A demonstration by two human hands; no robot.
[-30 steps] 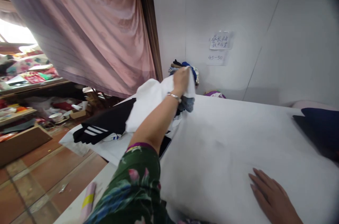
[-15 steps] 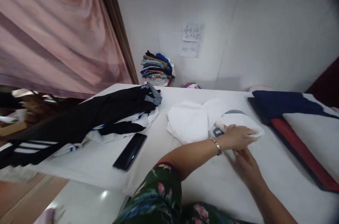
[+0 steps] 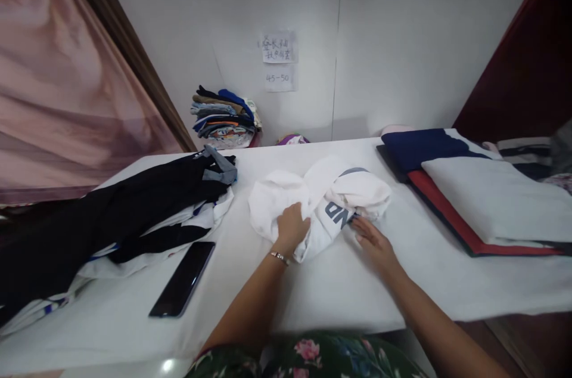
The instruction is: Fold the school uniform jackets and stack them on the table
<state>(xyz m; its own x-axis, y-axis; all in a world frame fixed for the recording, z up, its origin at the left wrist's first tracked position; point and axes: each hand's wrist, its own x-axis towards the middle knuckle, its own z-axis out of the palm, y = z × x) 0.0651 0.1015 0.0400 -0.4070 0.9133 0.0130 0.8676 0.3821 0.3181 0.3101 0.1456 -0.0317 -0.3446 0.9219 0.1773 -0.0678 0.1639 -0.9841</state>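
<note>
A crumpled white garment [image 3: 319, 202] lies mid-table [image 3: 339, 288], its dark lettering partly folded under, so only a few letters show. The left hand [image 3: 292, 227] is closed on a fold of its near-left side, fingertips buried in the cloth. The right hand [image 3: 374, 241] rests flat and open just right of it, fingertips touching the hem. A dark phone [image 3: 183, 278] lies near left, beside a heap of black clothes [image 3: 111, 217] cut off at the left edge. Folded stacks [image 3: 469, 187] sit far right.
</note>
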